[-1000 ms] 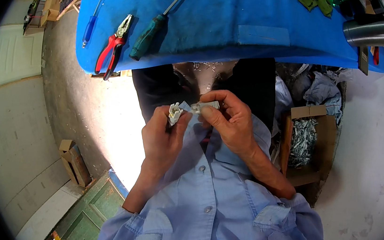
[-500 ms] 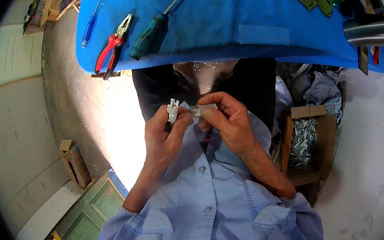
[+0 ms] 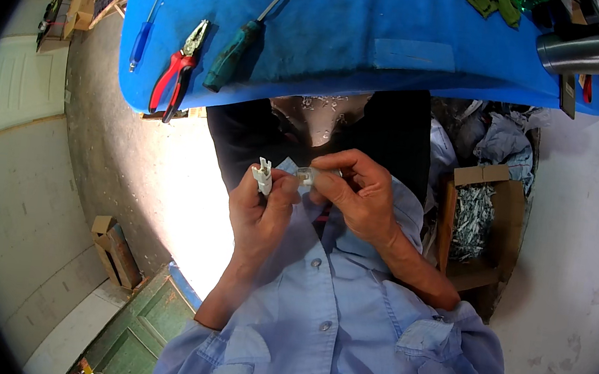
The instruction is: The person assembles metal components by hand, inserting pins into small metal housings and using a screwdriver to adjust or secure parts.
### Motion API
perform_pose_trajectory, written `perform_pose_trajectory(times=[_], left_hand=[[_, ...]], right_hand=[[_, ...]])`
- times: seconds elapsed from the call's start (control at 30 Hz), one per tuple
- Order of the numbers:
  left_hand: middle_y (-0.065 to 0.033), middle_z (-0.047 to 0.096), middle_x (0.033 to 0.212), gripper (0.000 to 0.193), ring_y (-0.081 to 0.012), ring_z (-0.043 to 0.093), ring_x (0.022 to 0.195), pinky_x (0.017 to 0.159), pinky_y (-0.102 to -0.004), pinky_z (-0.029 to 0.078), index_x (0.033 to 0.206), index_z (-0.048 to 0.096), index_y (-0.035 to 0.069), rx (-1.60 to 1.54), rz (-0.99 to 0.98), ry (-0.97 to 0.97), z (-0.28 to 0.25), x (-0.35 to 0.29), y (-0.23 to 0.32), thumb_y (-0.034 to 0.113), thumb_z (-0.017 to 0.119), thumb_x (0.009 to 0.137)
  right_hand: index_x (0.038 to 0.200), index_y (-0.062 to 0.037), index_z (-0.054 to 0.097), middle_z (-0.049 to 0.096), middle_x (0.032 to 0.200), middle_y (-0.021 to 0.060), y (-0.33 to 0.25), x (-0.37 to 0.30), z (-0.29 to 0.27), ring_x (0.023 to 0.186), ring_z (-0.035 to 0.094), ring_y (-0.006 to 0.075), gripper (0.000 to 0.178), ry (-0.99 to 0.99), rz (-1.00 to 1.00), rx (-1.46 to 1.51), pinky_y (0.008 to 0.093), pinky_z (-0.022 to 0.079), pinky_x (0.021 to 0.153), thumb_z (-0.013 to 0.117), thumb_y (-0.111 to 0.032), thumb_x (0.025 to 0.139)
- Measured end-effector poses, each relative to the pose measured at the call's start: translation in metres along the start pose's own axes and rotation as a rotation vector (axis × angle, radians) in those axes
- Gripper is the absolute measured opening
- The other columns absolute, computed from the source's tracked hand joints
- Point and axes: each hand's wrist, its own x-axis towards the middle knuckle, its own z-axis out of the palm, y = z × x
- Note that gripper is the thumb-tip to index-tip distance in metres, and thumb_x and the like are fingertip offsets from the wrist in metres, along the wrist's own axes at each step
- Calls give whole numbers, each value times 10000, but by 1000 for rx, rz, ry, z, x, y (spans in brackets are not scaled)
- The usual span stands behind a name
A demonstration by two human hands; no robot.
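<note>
Over my lap, my left hand (image 3: 260, 208) is closed around a small white plastic part (image 3: 263, 177) with prongs at its upper end. Just to its right, my right hand (image 3: 359, 194) pinches a small clear plastic piece (image 3: 306, 176) between thumb and fingers. Something pale shows inside the clear piece, too small to name. The left fingertips come close to the clear piece; whether they touch it I cannot tell. The two pieces are apart.
On the blue-covered table (image 3: 348, 15) lie a blue screwdriver (image 3: 141, 43), red-handled pliers (image 3: 176, 73), a large green-handled screwdriver (image 3: 233, 54) and a steel cylinder (image 3: 581, 53). An open cardboard box (image 3: 506, 225) of small metallic pieces stands at my right.
The white plastic part has tilted and shifted slightly left and down in my left hand. My right hand keeps nearly the same place with the clear piece.
</note>
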Motion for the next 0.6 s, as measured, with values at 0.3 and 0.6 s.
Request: perform_pose_trajectory(times=[0.3,0.6], left_hand=[[-22,589,678,231,-35,412,464,420,-198,314,985,568,53,-166,-180,41,8,-2,11,267,599,1067],[-34,604,700,217,-35,394,449,401,-200,291,1003,583,68,-206,-227,14,4,-1,19,274,588,1072]], right_hand=[[1175,27,654,731,1001,108,7,0,3,881,726,133,219,32,-71,90,258,612,789,698,-78,988],[1203,27,627,714,1030,105,-6,6,-2,888,716,135,257,36,20,50,251,601,755,703,-68,976]])
